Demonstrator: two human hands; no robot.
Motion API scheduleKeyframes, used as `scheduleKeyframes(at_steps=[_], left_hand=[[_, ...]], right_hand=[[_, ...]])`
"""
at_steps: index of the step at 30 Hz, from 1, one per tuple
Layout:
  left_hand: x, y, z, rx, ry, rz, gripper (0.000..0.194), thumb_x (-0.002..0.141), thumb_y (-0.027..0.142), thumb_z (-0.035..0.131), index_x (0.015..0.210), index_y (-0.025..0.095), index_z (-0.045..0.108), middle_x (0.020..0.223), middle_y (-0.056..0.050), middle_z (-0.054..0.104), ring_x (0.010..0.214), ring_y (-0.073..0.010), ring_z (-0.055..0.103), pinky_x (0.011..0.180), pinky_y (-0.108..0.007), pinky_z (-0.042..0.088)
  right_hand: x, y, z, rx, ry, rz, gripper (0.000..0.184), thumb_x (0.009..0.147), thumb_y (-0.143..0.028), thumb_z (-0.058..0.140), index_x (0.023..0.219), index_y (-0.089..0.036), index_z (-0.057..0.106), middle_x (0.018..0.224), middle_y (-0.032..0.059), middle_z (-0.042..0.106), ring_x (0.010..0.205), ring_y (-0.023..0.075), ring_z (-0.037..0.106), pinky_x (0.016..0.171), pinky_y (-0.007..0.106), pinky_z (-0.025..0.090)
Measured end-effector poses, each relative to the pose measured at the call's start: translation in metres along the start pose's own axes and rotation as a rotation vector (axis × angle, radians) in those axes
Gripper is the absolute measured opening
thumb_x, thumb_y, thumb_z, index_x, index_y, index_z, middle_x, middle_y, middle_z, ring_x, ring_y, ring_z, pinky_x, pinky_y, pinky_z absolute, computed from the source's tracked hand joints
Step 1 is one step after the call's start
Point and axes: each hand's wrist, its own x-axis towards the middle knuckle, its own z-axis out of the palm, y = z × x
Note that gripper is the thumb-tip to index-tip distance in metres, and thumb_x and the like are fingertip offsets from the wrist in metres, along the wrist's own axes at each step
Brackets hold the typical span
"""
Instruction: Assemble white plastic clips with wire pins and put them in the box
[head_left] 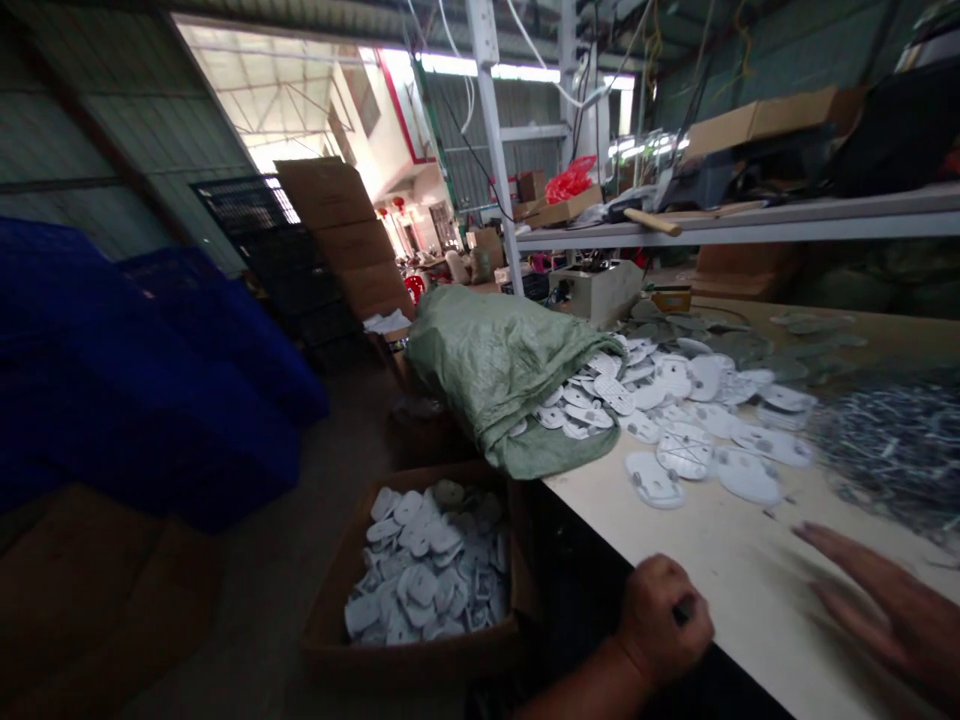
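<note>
My left hand (666, 615) is closed in a fist at the table's front edge. A small dark end of something shows in the fist, too little to name. To its right my right hand (892, 620), blurred, is over the table (739, 555) with fingers stretched and apart, holding nothing I can see. Beyond both hands lies a heap of white oval plastic pieces (686, 450), spilling from the mouth of a green woven sack (502, 350). A tangled pile of thin metal wire parts (900, 440) lies on the right, beyond my right hand.
A cardboard box (412, 655) of similar white pieces stands below the table at left. Blue crates (135, 370) and stacked brown cartons (349, 235) stand farther left. A shelf (750, 225) on a white metal post (495, 130) crosses above the table's back.
</note>
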Motion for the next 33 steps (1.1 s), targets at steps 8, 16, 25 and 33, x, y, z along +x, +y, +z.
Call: scheduleKeyframes(at_steps=[8,16,25,33], left_hand=[[-0.042,0.031,-0.02,-0.263,0.046,-0.146,0.004,0.08,0.014,0.073,0.084,0.015,0.075,0.131,-0.018,0.073,0.121,-0.0269,0.072,0.107,-0.037,0.057],[-0.097,0.051,-0.048,-0.239,-0.342,-0.523,0.024,0.097,0.028,0.064,0.1,0.018,0.085,0.082,-0.005,0.082,0.074,-0.0182,0.075,0.073,-0.026,0.056],[-0.156,0.082,-0.086,-0.252,-0.227,-0.704,0.037,0.102,0.046,0.058,0.101,0.018,0.083,0.092,-0.007,0.082,0.083,-0.0198,0.075,0.077,-0.027,0.054],[-0.195,0.12,-0.133,-0.133,0.004,-0.865,0.045,0.099,0.057,0.062,0.1,0.015,0.079,0.089,-0.009,0.079,0.077,-0.0207,0.075,0.076,-0.03,0.056]], right_hand=[[-0.023,-0.061,0.044,-0.033,-0.204,-0.207,0.049,0.103,-0.049,0.054,0.142,-0.026,0.071,0.145,0.0117,0.07,0.128,0.0357,0.071,0.108,0.055,0.062],[-0.018,-0.081,0.034,-0.069,-0.25,-0.134,0.055,0.105,-0.054,0.044,0.136,-0.018,0.073,0.145,0.0176,0.068,0.132,0.0369,0.067,0.114,0.057,0.055],[0.025,-0.141,0.046,-0.138,-0.483,-0.232,0.081,0.096,-0.064,0.063,0.158,-0.012,0.054,0.161,0.0234,0.053,0.148,0.0415,0.052,0.124,0.057,0.041],[0.06,-0.169,0.069,-0.118,-0.637,-0.194,0.087,0.088,-0.038,0.075,0.167,-0.018,0.042,0.173,0.0211,0.036,0.16,0.0424,0.034,0.13,0.061,0.026]])
